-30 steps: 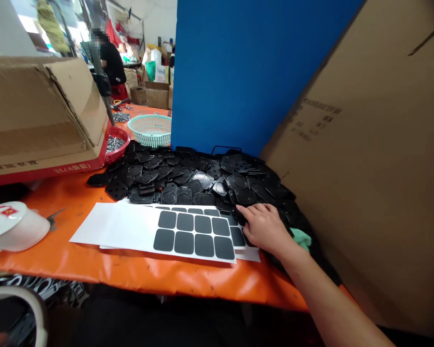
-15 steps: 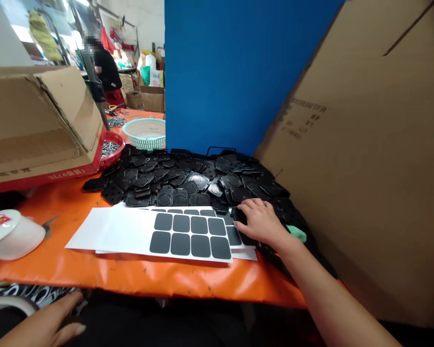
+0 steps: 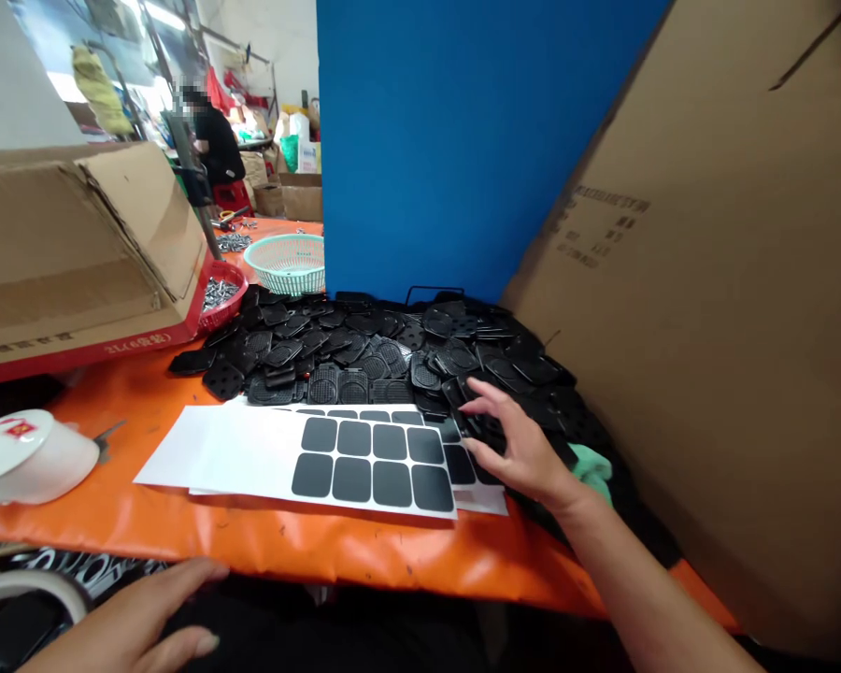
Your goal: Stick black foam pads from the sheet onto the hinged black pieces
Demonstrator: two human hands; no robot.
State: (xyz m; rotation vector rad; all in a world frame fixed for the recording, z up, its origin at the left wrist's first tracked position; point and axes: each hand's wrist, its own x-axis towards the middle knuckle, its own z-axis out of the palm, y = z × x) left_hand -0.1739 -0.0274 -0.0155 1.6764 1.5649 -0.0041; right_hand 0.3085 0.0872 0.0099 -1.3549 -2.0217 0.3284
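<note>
My right hand [image 3: 515, 447] hovers at the right end of the sticker sheets, thumb and fingers apart, and I see nothing held in it. Under and beside it lie flat black plastic pieces [image 3: 357, 348], heaped across the back of the table. In front of the heap, white sheets [image 3: 242, 453] overlap; the top one carries rows of dark rounded-square stickers [image 3: 354, 479]. My left hand [image 3: 144, 617] is low at the left, below the table edge, fingers stretched out and thumb apart, holding nothing visible.
A big cardboard sheet [image 3: 729, 308] leans along the right and a blue panel [image 3: 477, 140] stands behind. A white tape roll [image 3: 49, 458], an open carton [image 3: 63, 252], a red basket [image 3: 224, 294] of metal parts and a green basket [image 3: 287, 266] are leftward. Someone [image 3: 217, 145] sits far back.
My right hand has lifted off the black pieces and its fingers have spread. My left hand has moved rightward. The view has shifted slightly, showing more of the green cloth by my right wrist.
</note>
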